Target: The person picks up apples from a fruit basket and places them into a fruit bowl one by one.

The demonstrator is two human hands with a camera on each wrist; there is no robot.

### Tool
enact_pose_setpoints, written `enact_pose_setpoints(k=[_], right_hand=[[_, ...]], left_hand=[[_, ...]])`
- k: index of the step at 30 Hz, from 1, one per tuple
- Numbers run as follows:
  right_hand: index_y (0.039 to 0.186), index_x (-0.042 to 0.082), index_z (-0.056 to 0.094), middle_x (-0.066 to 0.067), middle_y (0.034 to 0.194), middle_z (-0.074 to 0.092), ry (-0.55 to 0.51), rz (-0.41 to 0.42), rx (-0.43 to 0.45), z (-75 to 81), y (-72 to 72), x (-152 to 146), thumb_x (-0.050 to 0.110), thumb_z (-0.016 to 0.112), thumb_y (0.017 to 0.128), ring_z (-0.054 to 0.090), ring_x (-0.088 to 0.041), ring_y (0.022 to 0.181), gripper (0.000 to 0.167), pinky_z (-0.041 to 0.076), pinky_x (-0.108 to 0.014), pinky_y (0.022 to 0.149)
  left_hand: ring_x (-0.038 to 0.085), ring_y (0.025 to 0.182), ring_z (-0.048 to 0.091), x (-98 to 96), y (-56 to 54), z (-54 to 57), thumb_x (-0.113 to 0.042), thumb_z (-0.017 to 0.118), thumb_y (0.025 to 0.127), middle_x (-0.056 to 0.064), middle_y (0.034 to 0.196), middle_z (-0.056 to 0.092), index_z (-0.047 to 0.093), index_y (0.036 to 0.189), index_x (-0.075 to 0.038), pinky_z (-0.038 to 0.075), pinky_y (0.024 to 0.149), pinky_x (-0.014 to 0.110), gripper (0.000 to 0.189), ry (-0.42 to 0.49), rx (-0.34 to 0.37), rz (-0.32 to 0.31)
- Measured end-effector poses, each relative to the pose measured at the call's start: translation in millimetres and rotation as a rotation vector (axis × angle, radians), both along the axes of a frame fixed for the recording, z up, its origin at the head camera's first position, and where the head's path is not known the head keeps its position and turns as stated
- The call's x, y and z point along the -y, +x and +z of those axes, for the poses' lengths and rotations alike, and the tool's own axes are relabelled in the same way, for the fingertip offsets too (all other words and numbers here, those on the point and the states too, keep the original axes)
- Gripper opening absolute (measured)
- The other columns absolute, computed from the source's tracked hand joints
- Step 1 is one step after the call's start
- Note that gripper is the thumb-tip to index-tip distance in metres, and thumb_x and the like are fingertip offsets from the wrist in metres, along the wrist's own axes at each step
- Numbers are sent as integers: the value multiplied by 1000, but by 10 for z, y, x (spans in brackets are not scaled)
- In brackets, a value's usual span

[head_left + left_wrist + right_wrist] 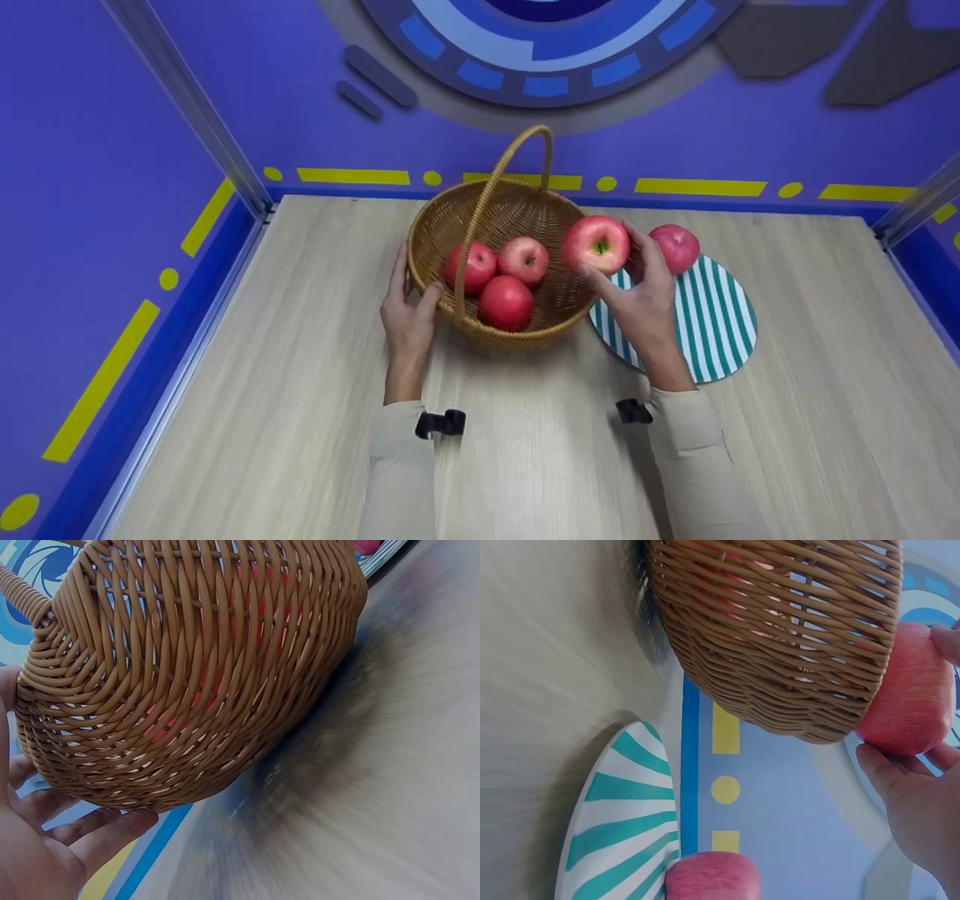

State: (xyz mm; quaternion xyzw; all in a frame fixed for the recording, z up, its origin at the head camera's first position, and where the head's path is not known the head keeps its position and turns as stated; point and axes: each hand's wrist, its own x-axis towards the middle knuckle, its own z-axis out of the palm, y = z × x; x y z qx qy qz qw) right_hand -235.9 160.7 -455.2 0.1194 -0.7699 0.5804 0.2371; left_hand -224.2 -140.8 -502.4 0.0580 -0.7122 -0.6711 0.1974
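Observation:
A brown wicker basket with a tall arched handle holds three red apples, one of them a paler apple. My left hand grips the basket's left side, thumb over the rim and fingers along the outer weave. In the left wrist view those fingers spread against the wickerwork. My right hand holds another red apple at the basket's right rim, between thumb and fingers. From the right wrist, this apple appears beside the rim, partly hidden by the basket.
A round green-and-white striped mat or plate lies right of the basket, partly behind my right forearm. One more apple sits at its far edge. Blue panels border the wooden tabletop at the back and sides.

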Motion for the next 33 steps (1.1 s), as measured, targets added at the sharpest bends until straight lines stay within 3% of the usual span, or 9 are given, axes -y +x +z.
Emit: enact_pose_setpoints(k=[20,25,33], right_hand=[[154,2,48,-3,144,58,-56,-96,55,43,42,-352,16,85,91,58,-21,129,74,48,-31,110],[156,3,47,-3,146,57,-72,-133,87,38,42,-433,18,85,92,57,-22,131,76,49,-30,109],[155,2,46,-5,147,56,-125,-128,87,-46,-14,-519,16,84,93,56,-23,132,74,48,-29,110]], left_hand=[[31,147,44,-8,14,-25,-11,65,91,2,169,36,39,167,-23,48,112,43,80,98,3,-21],[27,147,44,-4,12,-28,-11,64,91,0,169,36,40,167,-26,46,113,41,81,89,13,-6],[29,147,44,-4,5,-28,-10,64,90,1,171,33,39,167,-20,47,112,41,81,67,12,2]])
